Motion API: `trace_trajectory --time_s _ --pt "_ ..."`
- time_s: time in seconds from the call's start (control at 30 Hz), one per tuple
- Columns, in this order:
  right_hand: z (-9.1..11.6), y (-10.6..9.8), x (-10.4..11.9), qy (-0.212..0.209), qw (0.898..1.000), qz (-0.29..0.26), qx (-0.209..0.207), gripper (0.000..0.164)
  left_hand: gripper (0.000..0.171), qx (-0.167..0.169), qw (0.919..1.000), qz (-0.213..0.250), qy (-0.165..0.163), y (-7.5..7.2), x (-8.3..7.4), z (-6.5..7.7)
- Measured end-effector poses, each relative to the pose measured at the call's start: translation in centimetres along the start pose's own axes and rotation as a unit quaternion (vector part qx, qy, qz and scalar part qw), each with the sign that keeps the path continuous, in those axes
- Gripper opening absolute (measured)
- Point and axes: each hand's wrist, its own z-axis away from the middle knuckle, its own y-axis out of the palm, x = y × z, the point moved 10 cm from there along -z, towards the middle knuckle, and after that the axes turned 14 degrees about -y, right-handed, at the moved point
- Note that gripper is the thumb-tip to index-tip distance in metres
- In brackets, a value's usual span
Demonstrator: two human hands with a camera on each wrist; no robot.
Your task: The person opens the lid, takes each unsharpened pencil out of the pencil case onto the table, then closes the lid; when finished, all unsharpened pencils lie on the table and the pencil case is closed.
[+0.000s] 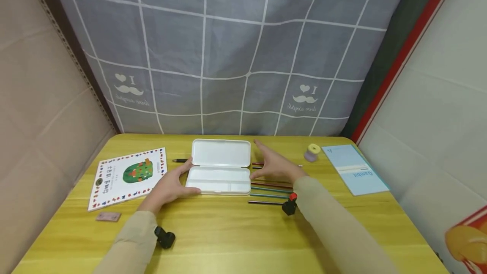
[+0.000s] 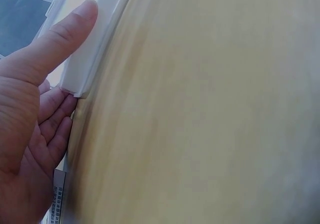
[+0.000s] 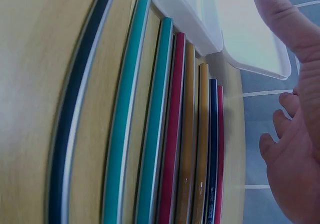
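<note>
A white plastic pencil case (image 1: pixel 220 186) lies opened out on the table, its lid (image 1: pixel 221 153) folded back. My left hand (image 1: pixel 170 187) is at the case's left end. Its thumb extends over the near corner, and its fingertips meet the end wall in the left wrist view. Past the right end, my right hand (image 1: pixel 274 165) spreads its thumb and fingers, holding nothing. Several colored pencils lie in a row beneath and beside it, including a green pencil (image 3: pixel 127 106), a red pencil (image 3: pixel 172 129) and a black pencil (image 3: pixel 82 93).
A picture booklet (image 1: pixel 127 176) and a pinkish eraser-like block (image 1: pixel 108 216) lie on the left. A black pen (image 1: pixel 180 160) lies behind my left hand. To the right are a yellow-lidded small jar (image 1: pixel 312 152) and a light-blue notebook (image 1: pixel 351 176). A grey checked curtain (image 1: pixel 224 54) hangs behind.
</note>
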Motion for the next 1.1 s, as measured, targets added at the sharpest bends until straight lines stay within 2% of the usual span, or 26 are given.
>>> trace_trajectory --time_s 0.3,0.7,0.87,0.97,1.1 --pt "-0.5 1.2 0.1 0.004 0.999 -0.039 0.01 0.131 0.126 -0.002 1.0 0.006 0.0 0.1 -0.2 0.1" --pt "0.9 0.7 0.9 -0.017 0.999 -0.044 -0.018 0.124 0.129 -0.002 0.9999 0.008 -0.012 0.1 0.3 -0.1" --pt "1.7 0.6 1.8 -0.039 0.997 -0.06 -0.03 0.113 0.129 0.0 0.9998 0.001 -0.018 0.0 0.2 -0.2" --pt "2.0 1.2 2.7 -0.068 0.996 -0.049 -0.01 0.102 0.128 -0.003 0.9997 -0.006 -0.022 -0.1 0.3 -0.1" --pt "2.8 2.4 3.8 -0.092 0.994 -0.043 0.03 0.09 0.118 -0.009 0.9999 -0.007 -0.007 -0.1 -0.1 -0.2"
